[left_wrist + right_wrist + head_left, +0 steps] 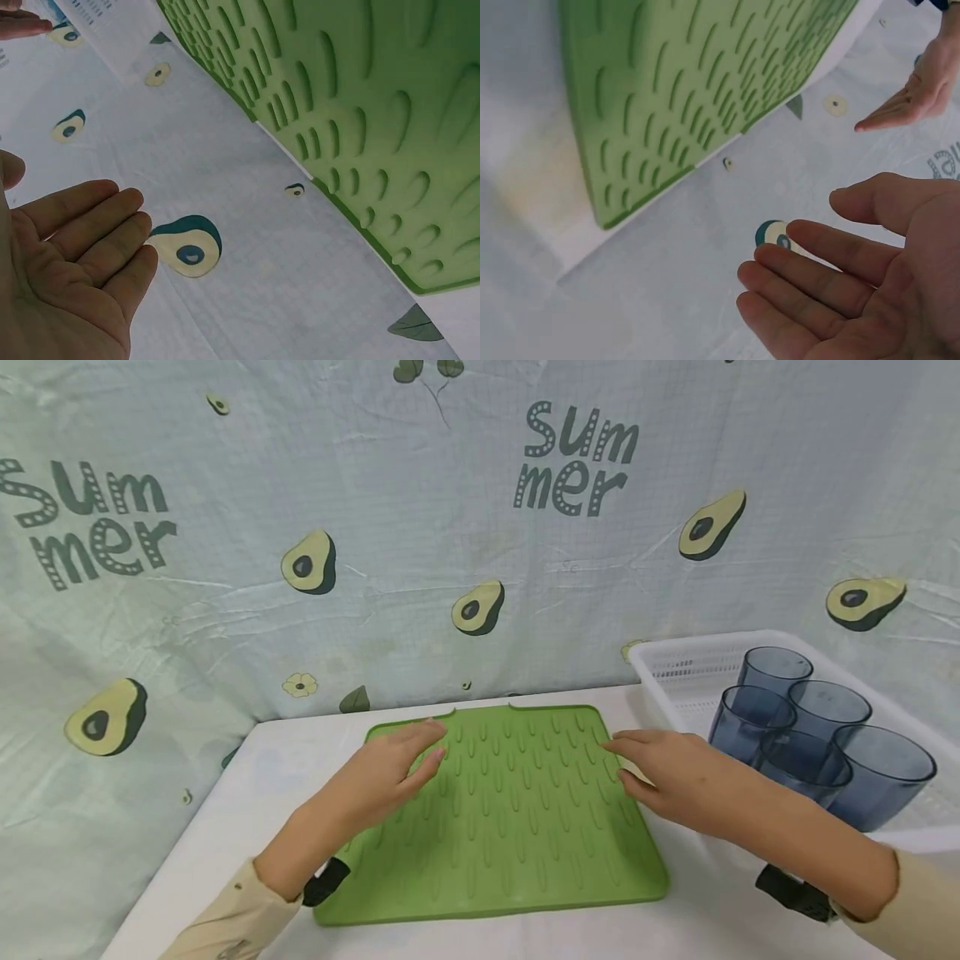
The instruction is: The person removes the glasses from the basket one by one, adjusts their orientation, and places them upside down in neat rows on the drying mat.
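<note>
A green ribbed silicone mat (pixel 502 827) lies flat on the white table (pixel 247 802). My left hand (pixel 390 772) hovers over the mat's left part, fingers straight and relaxed, holding nothing. My right hand (pixel 667 772) hovers over the mat's right edge, fingers extended, also empty. The left wrist view shows the left hand's open palm (pixel 71 262) with the mat (pixel 360 97) beyond. In the right wrist view the right hand's open palm (pixel 862 285) faces the mat (pixel 682 90), and the other hand (pixel 915 90) shows at the far right.
A white plastic basket (pixel 675 672) stands at the right of the table and holds several dark blue translucent cups (pixel 813 739). An avocado-print cloth (pixel 450 527) hangs behind the table. The table's left edge runs near the left sleeve.
</note>
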Demonstrator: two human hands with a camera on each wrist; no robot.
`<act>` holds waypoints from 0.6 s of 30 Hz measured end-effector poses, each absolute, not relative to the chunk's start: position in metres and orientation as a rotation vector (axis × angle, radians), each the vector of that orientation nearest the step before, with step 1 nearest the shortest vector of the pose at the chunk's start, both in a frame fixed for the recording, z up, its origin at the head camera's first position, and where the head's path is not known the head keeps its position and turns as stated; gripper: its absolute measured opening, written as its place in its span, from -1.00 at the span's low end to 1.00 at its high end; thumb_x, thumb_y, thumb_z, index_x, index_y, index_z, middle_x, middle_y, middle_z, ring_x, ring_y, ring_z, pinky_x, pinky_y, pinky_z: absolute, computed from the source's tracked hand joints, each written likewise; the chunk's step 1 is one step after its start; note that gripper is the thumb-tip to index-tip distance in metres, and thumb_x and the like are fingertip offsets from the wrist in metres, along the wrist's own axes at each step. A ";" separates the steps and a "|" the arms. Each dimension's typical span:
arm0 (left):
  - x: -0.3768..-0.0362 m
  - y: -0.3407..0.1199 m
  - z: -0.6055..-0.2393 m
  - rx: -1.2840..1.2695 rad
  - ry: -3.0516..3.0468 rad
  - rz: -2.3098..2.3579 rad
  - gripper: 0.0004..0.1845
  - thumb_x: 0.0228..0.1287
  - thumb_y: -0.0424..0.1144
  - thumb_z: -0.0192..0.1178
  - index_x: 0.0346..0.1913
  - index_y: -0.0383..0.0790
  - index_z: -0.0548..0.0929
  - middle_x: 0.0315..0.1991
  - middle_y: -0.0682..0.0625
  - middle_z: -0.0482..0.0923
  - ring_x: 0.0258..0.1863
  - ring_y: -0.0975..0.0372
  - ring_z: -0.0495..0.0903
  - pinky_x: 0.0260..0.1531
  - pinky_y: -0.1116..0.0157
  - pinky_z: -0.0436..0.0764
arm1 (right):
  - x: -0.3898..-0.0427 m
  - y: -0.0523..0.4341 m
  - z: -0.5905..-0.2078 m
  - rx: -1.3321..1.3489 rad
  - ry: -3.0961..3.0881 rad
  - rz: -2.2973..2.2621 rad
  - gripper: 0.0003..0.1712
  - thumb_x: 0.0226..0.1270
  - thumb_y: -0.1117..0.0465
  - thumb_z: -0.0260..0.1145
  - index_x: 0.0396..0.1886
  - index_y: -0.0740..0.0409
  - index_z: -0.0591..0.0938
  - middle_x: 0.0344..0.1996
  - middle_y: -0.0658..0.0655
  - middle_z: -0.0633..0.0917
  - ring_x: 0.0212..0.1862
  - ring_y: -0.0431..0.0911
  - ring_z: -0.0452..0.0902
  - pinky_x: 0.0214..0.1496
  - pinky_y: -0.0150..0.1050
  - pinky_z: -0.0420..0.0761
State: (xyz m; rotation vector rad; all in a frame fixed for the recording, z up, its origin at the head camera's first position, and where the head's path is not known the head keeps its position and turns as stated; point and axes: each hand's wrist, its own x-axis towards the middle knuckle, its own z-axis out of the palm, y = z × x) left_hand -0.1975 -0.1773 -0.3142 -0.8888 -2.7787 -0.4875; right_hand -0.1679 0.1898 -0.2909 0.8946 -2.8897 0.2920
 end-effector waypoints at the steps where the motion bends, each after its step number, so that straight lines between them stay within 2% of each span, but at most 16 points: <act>1: -0.197 -0.175 -0.314 -0.905 -2.776 -0.489 -0.49 0.66 -0.02 -0.08 0.42 -0.26 0.49 0.40 -0.16 0.45 0.43 -0.01 0.40 0.36 -0.06 0.42 | -0.168 0.192 -0.289 0.905 -2.879 0.278 -0.59 0.44 0.26 0.31 0.23 0.26 0.63 0.21 0.31 0.63 -0.08 0.07 0.73 -0.19 -0.09 0.71; 6: -0.196 -0.164 -0.312 -0.980 -2.755 -0.464 -0.51 0.65 -0.05 -0.06 0.41 -0.27 0.49 0.39 -0.17 0.46 0.39 -0.04 0.44 0.34 -0.07 0.44 | -0.169 0.203 -0.278 0.941 -2.842 0.173 -0.58 0.40 0.26 0.36 0.21 0.29 0.64 0.17 0.31 0.65 -0.23 -0.01 0.74 -0.29 -0.14 0.71; 18: -0.200 -0.137 -0.303 -1.152 -2.737 -0.481 -0.48 0.63 -0.03 -0.03 0.46 -0.22 0.44 0.49 -0.08 0.34 0.45 0.02 0.36 0.37 -0.02 0.41 | -0.172 0.222 -0.253 0.937 -2.786 -0.022 -0.63 0.37 0.22 0.40 0.14 0.19 0.68 0.05 0.15 0.72 -0.05 0.09 0.70 -0.17 -0.02 0.72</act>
